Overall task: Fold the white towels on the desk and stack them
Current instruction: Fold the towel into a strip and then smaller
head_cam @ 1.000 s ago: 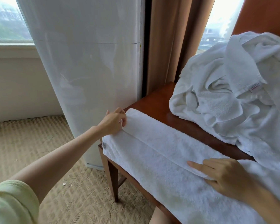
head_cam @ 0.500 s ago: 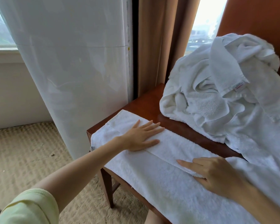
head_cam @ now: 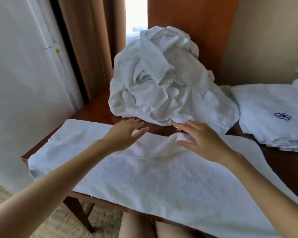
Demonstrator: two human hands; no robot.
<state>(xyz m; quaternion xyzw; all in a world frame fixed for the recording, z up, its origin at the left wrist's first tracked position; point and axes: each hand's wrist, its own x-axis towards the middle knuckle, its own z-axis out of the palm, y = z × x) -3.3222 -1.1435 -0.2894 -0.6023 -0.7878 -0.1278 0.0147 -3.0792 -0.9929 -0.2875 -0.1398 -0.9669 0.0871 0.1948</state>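
Observation:
A long white towel (head_cam: 144, 182) lies spread along the front of the wooden desk (head_cam: 95, 110), its far edge folded over toward me. My left hand (head_cam: 126, 134) is flat on the far fold near the middle, fingers straight. My right hand (head_cam: 199, 140) lies beside it with spread fingers on a bunched part of the same fold. Behind both hands sits a crumpled heap of white towels (head_cam: 160, 83). A stack of folded white towels (head_cam: 272, 114) with a dark blue emblem lies at the right.
A tall white appliance (head_cam: 24, 83) stands against the desk's left end. Brown curtains (head_cam: 93, 40) and a wooden panel (head_cam: 193, 18) rise behind the heap. My knees (head_cam: 144, 227) show under the desk's front edge.
My left hand slid right along the fold to the towel's middle. My right hand opened and now lies flat beside it. The view swung right, revealing the folded stack.

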